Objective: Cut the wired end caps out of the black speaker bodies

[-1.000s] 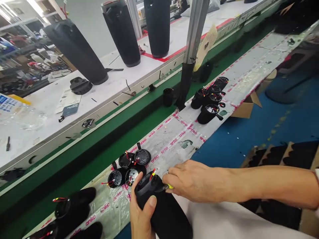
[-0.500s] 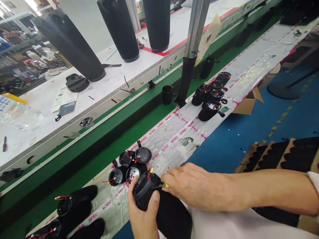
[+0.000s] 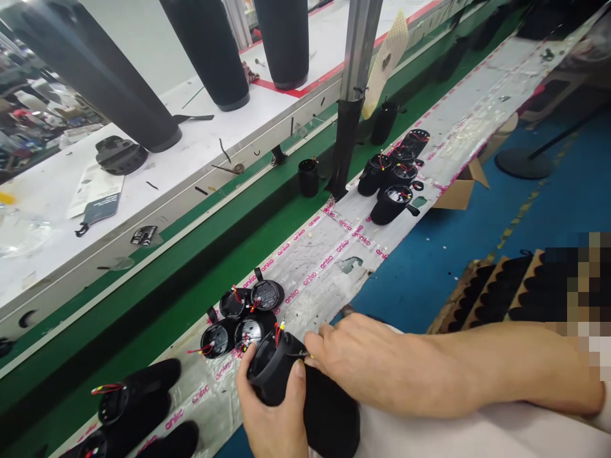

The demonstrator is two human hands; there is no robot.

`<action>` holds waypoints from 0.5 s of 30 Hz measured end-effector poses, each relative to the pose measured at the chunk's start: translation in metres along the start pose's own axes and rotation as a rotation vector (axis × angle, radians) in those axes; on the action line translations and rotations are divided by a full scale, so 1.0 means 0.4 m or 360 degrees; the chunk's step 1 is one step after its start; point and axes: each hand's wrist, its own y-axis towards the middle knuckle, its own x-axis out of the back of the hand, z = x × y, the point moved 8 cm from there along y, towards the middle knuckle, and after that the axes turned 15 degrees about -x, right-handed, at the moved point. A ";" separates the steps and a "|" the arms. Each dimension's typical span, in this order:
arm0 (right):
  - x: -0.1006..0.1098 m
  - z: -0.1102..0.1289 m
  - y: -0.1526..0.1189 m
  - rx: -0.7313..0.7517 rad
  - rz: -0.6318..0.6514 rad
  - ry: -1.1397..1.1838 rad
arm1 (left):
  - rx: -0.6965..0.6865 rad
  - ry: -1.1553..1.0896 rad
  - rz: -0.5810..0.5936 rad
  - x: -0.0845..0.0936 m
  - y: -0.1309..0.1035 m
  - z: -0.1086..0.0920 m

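Here, label by label:
Left hand (image 3: pixel 274 420): my fingers are clenched around the open end of a black fabric-covered speaker body (image 3: pixel 305 397), thumb pressed on its plastic rim, at 6 o'clock in my view.
Right hand (image 3: pixel 367 366): fingers pinched together at the rim, on something small at the red and yellow wires (image 3: pixel 278 331); what exactly they pinch I cannot tell.
Speaker body: tilted across my lap edge, its open end towards 10 o'clock, just off the taped tabletop (image 3: pixel 329 254).
Neighbours: four round black speaker caps (image 3: pixel 243 315) with red wires, just beside the rim at 11 o'clock; more black bodies (image 3: pixel 138 394) at 8 o'clock; another cluster (image 3: pixel 394 181) well apart at 1 o'clock.
Step, as I judge it: working the wires at the mouth of the body.
Next move calls for: a steady left grip and fine fingertip control, so the thin wires are not strained.
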 end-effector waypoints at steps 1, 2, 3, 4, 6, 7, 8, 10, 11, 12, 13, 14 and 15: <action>0.001 0.003 0.001 0.0010 0.0022 -0.0005 | 0.0006 0.0009 -0.0005 0.000 -0.002 -0.001; 0.001 0.005 0.002 0.0009 0.0039 -0.0021 | 0.0006 0.0016 -0.0011 0.000 -0.003 -0.002; 0.002 0.006 0.004 0.0001 0.0046 -0.0039 | 0.0001 0.0025 -0.0020 0.001 -0.005 -0.005; 0.001 0.006 0.006 -0.0016 0.0047 -0.0059 | -0.0007 0.0038 -0.0027 0.001 -0.006 -0.007; -0.003 0.007 0.009 -0.0040 0.0053 -0.0084 | -0.0029 0.0058 -0.0045 0.003 -0.007 -0.009; -0.006 0.009 0.009 -0.0035 0.0055 -0.0078 | -0.0039 0.0060 -0.0053 0.003 -0.007 -0.008; -0.008 0.011 0.009 -0.0027 0.0057 -0.0061 | -0.0050 0.0052 -0.0056 0.004 -0.006 -0.004; -0.013 0.014 0.007 -0.0019 0.0058 -0.0015 | -0.0040 0.0022 -0.0052 0.004 -0.003 0.010; -0.015 0.015 0.004 -0.0016 0.0051 0.0003 | -0.0020 0.0005 -0.0053 0.004 -0.003 0.019; -0.016 0.015 0.001 -0.0022 0.0036 0.0014 | 0.0000 -0.0009 -0.0054 0.004 -0.003 0.027; -0.018 0.014 -0.003 -0.0037 0.0020 0.0015 | 0.0013 -0.0023 -0.0052 0.004 -0.003 0.032; -0.021 0.013 -0.009 -0.0049 0.0003 0.0012 | 0.0016 -0.0041 -0.0046 0.002 -0.005 0.035; -0.024 0.012 -0.014 -0.0069 -0.0018 0.0001 | 0.0009 -0.0063 -0.0036 -0.001 -0.007 0.035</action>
